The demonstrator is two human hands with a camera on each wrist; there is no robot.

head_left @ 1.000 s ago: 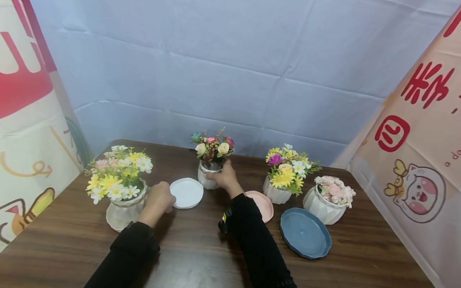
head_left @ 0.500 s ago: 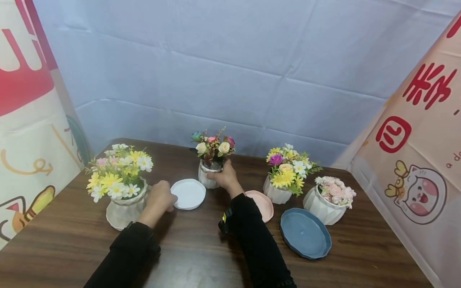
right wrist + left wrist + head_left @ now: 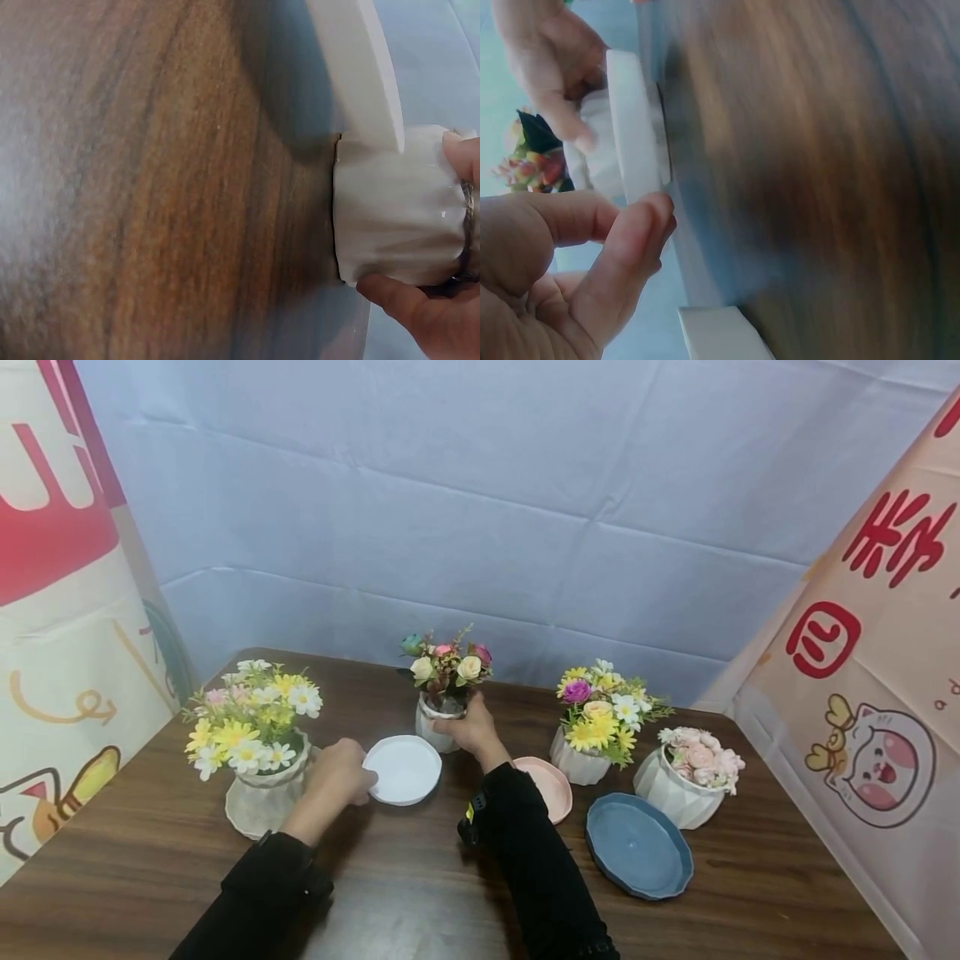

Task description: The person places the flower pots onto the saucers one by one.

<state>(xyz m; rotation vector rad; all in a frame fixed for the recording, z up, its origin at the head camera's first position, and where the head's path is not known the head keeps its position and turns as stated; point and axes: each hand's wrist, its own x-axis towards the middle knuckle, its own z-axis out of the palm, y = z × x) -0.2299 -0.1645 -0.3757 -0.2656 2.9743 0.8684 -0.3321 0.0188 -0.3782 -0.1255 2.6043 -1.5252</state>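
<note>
My left hand [image 3: 339,781] pinches the near-left edge of a white saucer [image 3: 405,770] between thumb and fingers. In the left wrist view the saucer [image 3: 634,124] is raised off the table, and the right wrist view shows its shadow below. Its far rim overlaps the white pot [image 3: 397,210] there. My right hand [image 3: 471,728] grips this small ribbed pot [image 3: 427,727] from the right side, thumb and fingers around its wall. Artificial roses [image 3: 447,667] in cream, pink and teal rise from the pot, which stands on the table.
A pot of daisies [image 3: 251,727] stands on a pale saucer [image 3: 238,817] at left. To the right are a pink saucer [image 3: 551,792], a yellow-flowered pot [image 3: 579,758], a blue saucer [image 3: 637,846] and a pot of pale pink flowers [image 3: 678,789]. A cloth backdrop [image 3: 450,510] hangs behind the table.
The white saucer in my left hand has moved right, toward the rose pot, and now overlaps its lower edge in the head view. My right hand stays on the pot.
</note>
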